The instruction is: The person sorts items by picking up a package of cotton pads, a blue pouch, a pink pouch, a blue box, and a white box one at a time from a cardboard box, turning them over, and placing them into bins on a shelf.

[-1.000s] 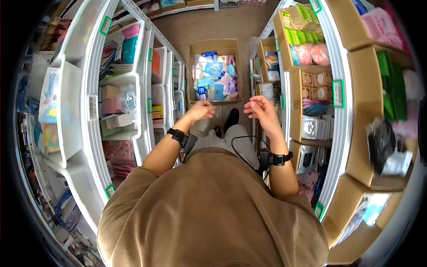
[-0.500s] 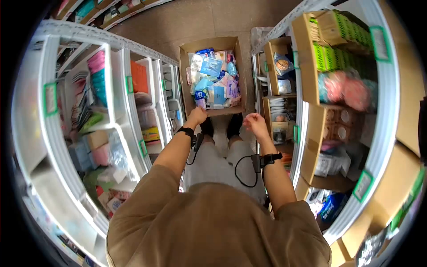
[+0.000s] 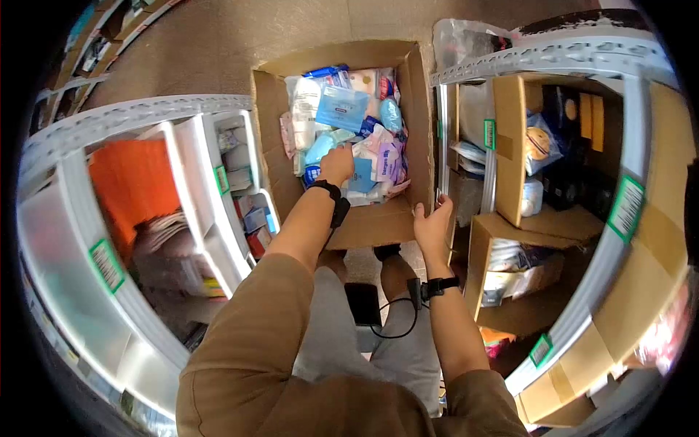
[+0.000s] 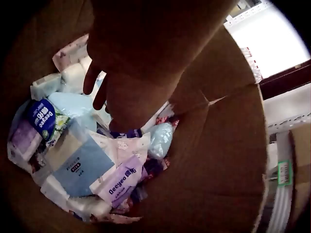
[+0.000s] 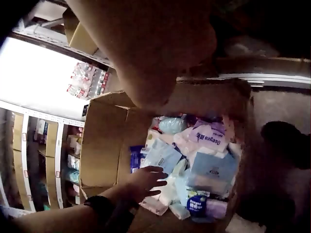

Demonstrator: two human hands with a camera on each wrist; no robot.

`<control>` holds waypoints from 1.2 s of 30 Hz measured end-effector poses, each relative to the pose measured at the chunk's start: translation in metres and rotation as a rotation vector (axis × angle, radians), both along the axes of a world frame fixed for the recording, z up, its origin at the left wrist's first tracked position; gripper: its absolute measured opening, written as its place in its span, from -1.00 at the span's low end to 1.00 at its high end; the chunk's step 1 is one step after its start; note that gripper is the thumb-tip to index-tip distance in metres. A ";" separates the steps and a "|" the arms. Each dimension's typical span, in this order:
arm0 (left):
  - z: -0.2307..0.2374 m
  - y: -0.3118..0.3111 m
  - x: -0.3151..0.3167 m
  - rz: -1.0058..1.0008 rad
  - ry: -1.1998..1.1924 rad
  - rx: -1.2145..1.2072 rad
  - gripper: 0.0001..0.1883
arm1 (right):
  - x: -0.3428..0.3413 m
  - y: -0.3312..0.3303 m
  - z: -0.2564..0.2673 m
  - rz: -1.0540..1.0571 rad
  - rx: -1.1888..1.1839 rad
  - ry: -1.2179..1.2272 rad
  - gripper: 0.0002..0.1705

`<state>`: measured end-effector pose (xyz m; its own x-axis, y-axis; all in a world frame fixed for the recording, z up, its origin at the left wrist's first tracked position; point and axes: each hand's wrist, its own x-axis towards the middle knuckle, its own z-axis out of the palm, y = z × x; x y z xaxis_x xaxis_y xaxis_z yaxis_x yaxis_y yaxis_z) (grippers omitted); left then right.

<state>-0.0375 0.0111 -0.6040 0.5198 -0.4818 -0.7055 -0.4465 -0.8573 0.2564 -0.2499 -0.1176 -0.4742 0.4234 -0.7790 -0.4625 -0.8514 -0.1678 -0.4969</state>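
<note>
A cardboard box [image 3: 371, 231] full of packaged goods stands on the floor in front of the person. The left hand [image 3: 337, 166] reaches down into it, over the packets, its fingers extended in the right wrist view; no held item shows. Under and around it lie a light blue packet [image 3: 342, 108], a purple-and-white packet [image 3: 388, 162] and a blue packet [image 4: 82, 167]. At the box's right near corner is the right hand [image 3: 434, 227], thumb and fingers spread, close to the box wall; whether it touches the wall cannot be told.
Shelves with a white frame [image 3: 145, 116] and pale bins run along the left. On the right, another rack [image 3: 539, 58] carries cardboard bins [image 3: 510, 146] of packets. A clear plastic bag [image 3: 466, 40] lies beyond the box's far right corner. Brown floor [image 3: 218, 54] extends behind the box.
The person has moved closer and bent over the box. The left hand has gone from its near edge to inside, above the packets; the right hand has come up to the right near corner.
</note>
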 end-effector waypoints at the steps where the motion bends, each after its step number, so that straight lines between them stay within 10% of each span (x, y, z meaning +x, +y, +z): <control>1: -0.024 -0.001 -0.003 0.002 0.012 0.000 -0.65 | 0.000 -0.004 -0.011 -0.030 0.058 -0.017 -0.37; 11: -0.130 0.014 -0.015 -0.225 -0.091 -0.010 -0.82 | -0.014 -0.014 -0.077 0.224 0.077 -0.055 -0.58; 17: -0.132 0.004 0.049 -0.104 0.265 -0.208 -0.72 | -0.010 -0.012 -0.074 0.211 0.053 -0.060 -0.56; 26: -0.196 0.004 0.142 0.132 -0.213 -0.223 -0.56 | -0.009 -0.005 -0.077 0.282 0.051 -0.009 -0.52; 36: -0.084 -0.002 0.109 0.307 -0.063 -0.297 -0.62 | -0.004 -0.002 -0.068 0.298 0.022 -0.020 -0.47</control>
<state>0.0718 0.0092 -0.6876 0.7082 -0.4756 -0.5218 -0.2049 -0.8457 0.4928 -0.2541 -0.1193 -0.5419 0.6413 -0.6084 -0.4675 -0.7562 -0.3981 -0.5193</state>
